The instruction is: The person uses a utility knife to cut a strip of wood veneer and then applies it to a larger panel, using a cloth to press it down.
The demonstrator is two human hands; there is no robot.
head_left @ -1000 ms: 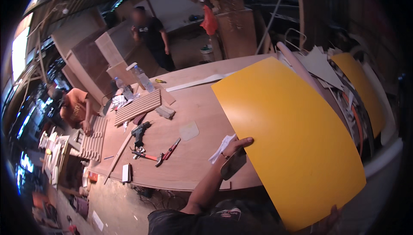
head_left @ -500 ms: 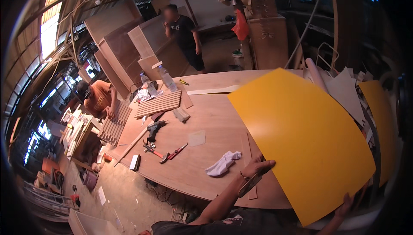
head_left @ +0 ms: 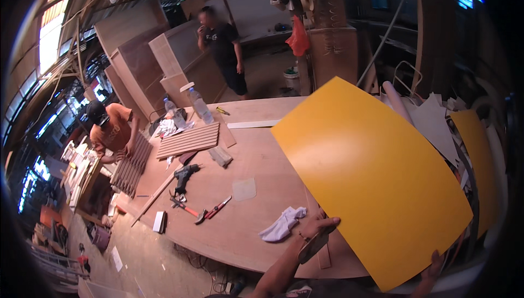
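Observation:
A large, smooth yellow sheet (head_left: 376, 183) is held up at a slant over the right part of the wooden worktable. Its left edge is gripped by my left hand (head_left: 320, 225), thumb on the upper face and fingers underneath. At the lower right edge my right hand (head_left: 434, 268) grips the sheet, with most of its fingers hidden. A dark object, perhaps a watch, is at my left wrist. Beside my left hand lies a crumpled white cloth (head_left: 284, 224) on the table. A narrow wood strip (head_left: 324, 257) lies partly under my left forearm.
The worktable (head_left: 262, 161) carries a black power tool (head_left: 185, 177), a hammer (head_left: 200, 216), red-handled pliers (head_left: 219, 208), a slatted panel (head_left: 188, 141) and bottles (head_left: 200, 107). A co-worker (head_left: 113, 131) handles slats at left; another person (head_left: 222, 49) stands behind. Rolls and sheets crowd the right.
The view has swung a little, shifting the table and its tools leftward. The yellow sheet's far corner has moved left and upward in view. Both hands keep their hold.

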